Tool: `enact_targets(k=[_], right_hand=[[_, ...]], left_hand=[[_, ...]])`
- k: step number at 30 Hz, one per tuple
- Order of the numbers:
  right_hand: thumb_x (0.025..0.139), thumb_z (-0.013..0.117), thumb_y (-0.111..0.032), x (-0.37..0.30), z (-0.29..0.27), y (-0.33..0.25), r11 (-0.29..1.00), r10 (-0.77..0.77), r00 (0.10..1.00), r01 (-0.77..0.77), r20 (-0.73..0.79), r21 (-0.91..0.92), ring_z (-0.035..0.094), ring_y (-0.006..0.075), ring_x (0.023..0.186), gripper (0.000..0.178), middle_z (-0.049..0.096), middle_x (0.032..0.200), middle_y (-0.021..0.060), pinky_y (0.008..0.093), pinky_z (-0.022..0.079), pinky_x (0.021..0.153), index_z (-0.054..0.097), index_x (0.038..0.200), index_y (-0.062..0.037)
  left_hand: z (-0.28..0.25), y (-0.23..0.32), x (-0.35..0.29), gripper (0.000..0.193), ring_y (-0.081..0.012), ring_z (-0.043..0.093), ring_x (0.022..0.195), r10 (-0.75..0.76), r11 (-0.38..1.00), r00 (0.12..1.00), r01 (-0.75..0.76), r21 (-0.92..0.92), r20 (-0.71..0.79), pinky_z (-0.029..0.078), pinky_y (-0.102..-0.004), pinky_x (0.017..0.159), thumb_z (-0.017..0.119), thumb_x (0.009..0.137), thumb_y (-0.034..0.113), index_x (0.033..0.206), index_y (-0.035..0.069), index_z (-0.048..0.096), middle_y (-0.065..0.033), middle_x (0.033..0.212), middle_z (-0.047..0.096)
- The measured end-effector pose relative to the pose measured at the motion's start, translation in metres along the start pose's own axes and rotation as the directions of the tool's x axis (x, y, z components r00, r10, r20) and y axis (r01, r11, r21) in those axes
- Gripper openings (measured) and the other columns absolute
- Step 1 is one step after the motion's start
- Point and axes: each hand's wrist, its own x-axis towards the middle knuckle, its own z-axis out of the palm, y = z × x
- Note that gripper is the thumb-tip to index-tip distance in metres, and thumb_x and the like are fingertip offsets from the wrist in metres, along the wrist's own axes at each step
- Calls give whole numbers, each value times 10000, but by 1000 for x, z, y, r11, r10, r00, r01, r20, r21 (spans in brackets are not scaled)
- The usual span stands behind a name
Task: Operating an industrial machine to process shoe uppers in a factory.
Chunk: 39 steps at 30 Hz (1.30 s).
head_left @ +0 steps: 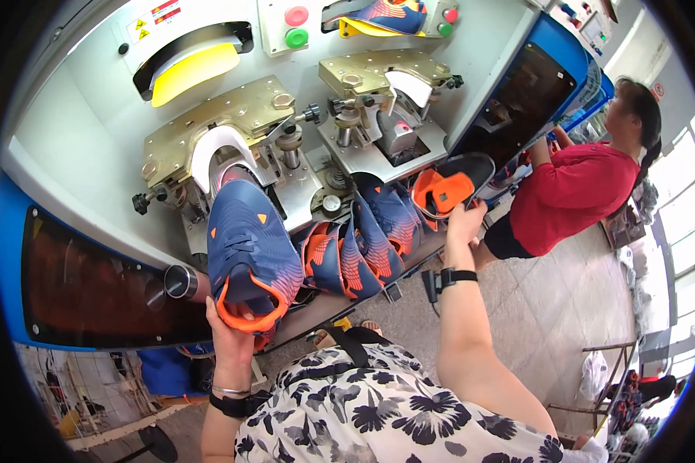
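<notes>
A navy-blue sneaker upper [251,231] with an orange collar is in my left hand [228,333], whose fingers close on its heel end. Its toe points away toward the white curved pad [218,150] of the left press station. Out to the right, my right hand [466,224] pinches the near edge of a dark, oval-rimmed shoe piece [475,171] with a bright orange part [449,191] inside; its exact kind is unclear. Several more navy and orange uppers [371,247] lie bunched on the ledge between my hands.
A second metal press station [386,116] stands at the right, with red and green buttons [296,27] on the panel above. A metal cup-like cylinder [184,284] sticks out beside my left hand. A person in a red top [571,189] works to the right. Yellow pieces [197,73] sit in the machine's slots.
</notes>
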Motion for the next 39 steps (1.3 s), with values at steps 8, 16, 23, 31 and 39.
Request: enact_targets(k=[8,16,23,31,39], right_hand=[[877,647,-182,7,-28,-117,731,-678,728,683,-101,15,481,354,1247,537,505,1347,203,440,411,1034,459,1329,40],[862,692,-320,-191,-43,-257,333,-910,-23,551,413,765,513,366,1230,504,549,1307,190,433,402,1045,569,1274,-56],[800,673,-465,-227,3,-276,291,-807,-126,765,576,575,589,328,1062,481,610,1085,122,422,488,943,693,1105,-93],[799,632,-510,-225,8,-282,467,-688,-83,709,721,528,611,361,1070,554,595,1205,168,422,485,958,670,1156,-89],[748,601,-660,-222,14,-299,551,-502,-30,759,864,346,610,356,1111,755,570,1261,210,414,481,966,623,1251,-98]], left_hand=[[7,-12,-2,515,-113,559,665,-87,992,996,85,91,19,467,-270,601,379,995,573,1117,120,592,-6,782,593],[58,3,22,322,-83,627,832,1,999,994,-6,51,113,551,-241,714,531,999,365,1204,116,531,0,992,628],[58,-10,40,338,-95,631,706,-23,998,999,25,-57,36,568,-267,690,599,961,371,1166,111,534,3,876,620],[62,4,44,451,-64,605,643,20,992,1000,-20,123,5,543,-216,594,674,906,410,1163,68,530,2,892,619],[65,9,43,342,-57,588,615,-12,998,999,9,57,42,509,-196,562,618,953,378,1109,83,544,15,844,625]])
